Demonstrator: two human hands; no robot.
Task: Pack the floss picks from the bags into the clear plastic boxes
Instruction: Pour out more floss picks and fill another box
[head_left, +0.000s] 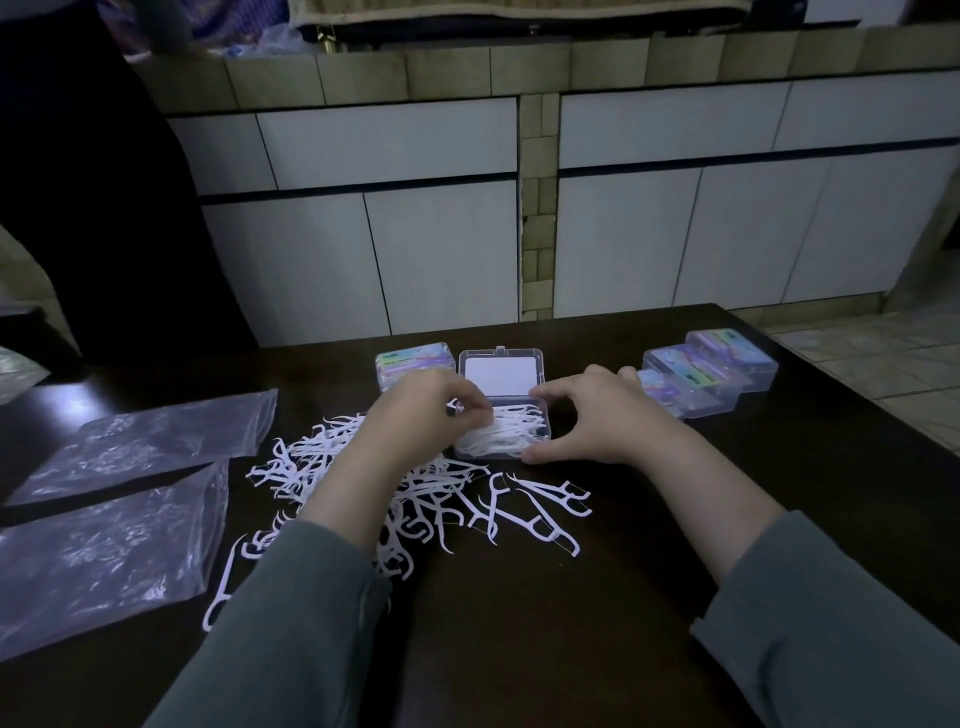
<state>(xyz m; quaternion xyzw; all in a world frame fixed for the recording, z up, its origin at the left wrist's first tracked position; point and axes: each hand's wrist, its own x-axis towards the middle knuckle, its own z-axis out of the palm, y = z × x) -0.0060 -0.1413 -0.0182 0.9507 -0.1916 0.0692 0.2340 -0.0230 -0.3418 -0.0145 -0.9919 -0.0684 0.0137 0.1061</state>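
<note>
An open clear plastic box (503, 431) sits mid-table, partly filled with white floss picks, its lid (500, 375) standing up behind. My left hand (421, 415) hovers over the box's left end, fingertips pinching floss picks at the box's edge. My right hand (605, 415) grips the box's right end, thumb at the front corner, fingers curled over the back corner. A loose heap of floss picks (415, 499) is spread on the dark table in front of the box and under my left wrist.
Two flat clear plastic bags (150, 441) (98, 561) lie at the left. A closed labelled box (413, 361) stands behind my left hand. Three closed boxes (711, 379) sit at the right. The dark table's (545, 623) far edge faces white cabinets (441, 244).
</note>
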